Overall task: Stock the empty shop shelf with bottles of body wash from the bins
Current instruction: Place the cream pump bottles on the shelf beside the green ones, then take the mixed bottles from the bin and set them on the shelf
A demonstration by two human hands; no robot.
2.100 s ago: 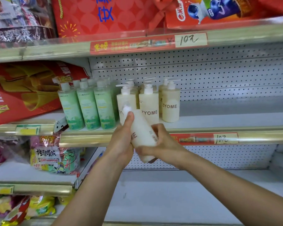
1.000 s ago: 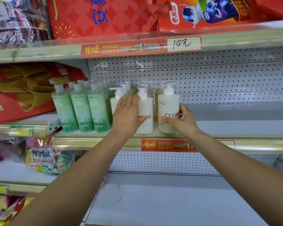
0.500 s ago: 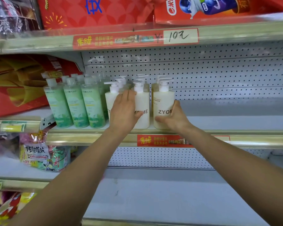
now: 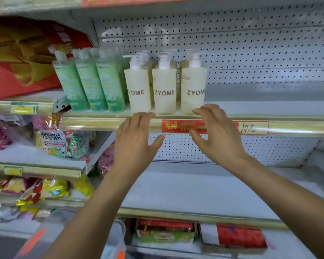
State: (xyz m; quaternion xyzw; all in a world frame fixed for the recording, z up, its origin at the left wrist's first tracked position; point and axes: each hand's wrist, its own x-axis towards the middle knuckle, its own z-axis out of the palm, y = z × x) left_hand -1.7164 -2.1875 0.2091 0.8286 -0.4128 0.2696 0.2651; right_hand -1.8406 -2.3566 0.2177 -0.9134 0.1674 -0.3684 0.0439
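The body wash bottles stand upright on the middle shelf (image 4: 251, 107), at its left part. We see three cream bottles (image 4: 165, 90) in the front row, close side by side, with more of them behind, and to their left three green bottles (image 4: 90, 86), also with others behind. The right part of this shelf is bare.

Our left hand (image 4: 135, 141) and our right hand (image 4: 213, 135) are both in front of the shelf edge, just below the cream bottles. The fingers are spread and relaxed, and they hold nothing and touch no bottle.

We judge that a full bottle is rather heavy for its size, with stiff and smooth plastic walls that can slip in a wet palm. The pump head on top is thin and may turn or snap, so we would take the bottle around the body, not by the pump.

Each cream bottle shows the word "ZYOME" in brown letters. The green bottles have small print on top that we cannot read. On the shelf edge there is a red price strip (image 4: 183, 126) with Chinese characters, and beside it a handwritten tag (image 4: 251, 128) which reads about "10" and one character.
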